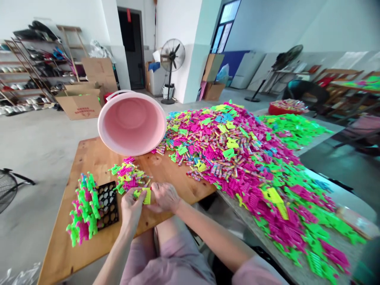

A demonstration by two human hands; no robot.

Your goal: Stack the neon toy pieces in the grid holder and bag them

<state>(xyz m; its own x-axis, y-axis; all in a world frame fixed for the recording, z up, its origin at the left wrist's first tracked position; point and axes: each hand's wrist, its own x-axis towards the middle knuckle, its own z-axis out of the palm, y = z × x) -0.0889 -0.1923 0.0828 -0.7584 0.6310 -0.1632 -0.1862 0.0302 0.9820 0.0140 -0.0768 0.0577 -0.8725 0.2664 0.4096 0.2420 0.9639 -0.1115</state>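
My left hand (pixel 132 206) and my right hand (pixel 165 196) meet over the wooden table (pixel 97 160), both pinching a yellow plastic piece (pixel 146 195) with a green part at its left end. Just beyond them lies a small pile of neon plastic pieces (pixel 129 177). To the left, a black plastic grid rack (pixel 107 206) lies next to a row of joined green and pink pieces (pixel 84 209). Much of the piece between my hands is hidden by my fingers.
A pink bucket (pixel 131 122) lies tilted on the far table edge, beside a huge heap of neon plastic pieces (pixel 234 158) on a second table (pixel 252 213). A co-worker (pixel 303 91) bends at the back right. Cardboard boxes (pixel 80 101) and shoe shelves (pixel 26 71) stand behind.
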